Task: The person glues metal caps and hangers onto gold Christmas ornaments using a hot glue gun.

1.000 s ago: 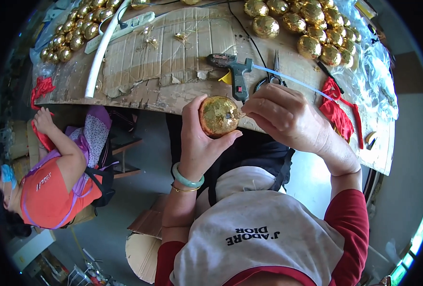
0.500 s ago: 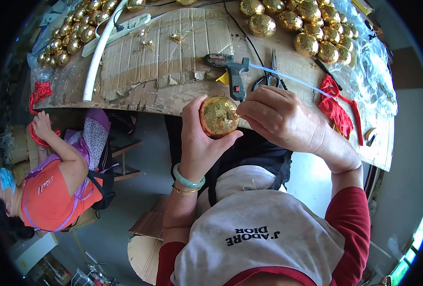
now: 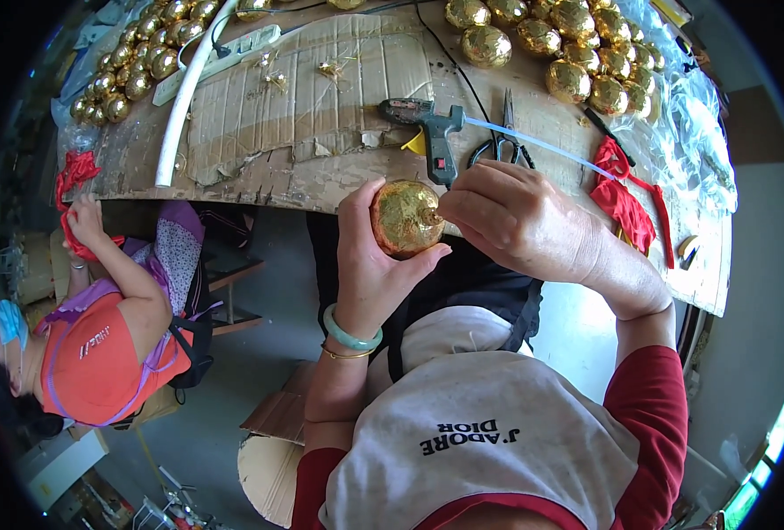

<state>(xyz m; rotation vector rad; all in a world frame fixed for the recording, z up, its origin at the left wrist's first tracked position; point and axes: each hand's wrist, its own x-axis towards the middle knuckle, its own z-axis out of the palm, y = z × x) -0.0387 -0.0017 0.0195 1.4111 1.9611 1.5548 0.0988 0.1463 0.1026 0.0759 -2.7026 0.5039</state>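
Cupping a ball [image 3: 403, 221], already gold, the left hand [image 3: 367, 265] grips it while the right hand [image 3: 523, 214] sits pinched at its seemingly unfinished tip [image 3: 431, 215], gold balls [image 3: 569, 81] far right.

**Lettering on two tops**

Bold black capitals [image 3: 463, 439] stand in two lines across the white shirt [image 3: 498, 393] in the foreground, upside down in this view, the longer line below the shorter one. At the left, a co-worker's [image 3: 136, 287] coral top [image 3: 100, 384] bears a short, slanting row of pale letters [image 3: 94, 342], too small to read surely.
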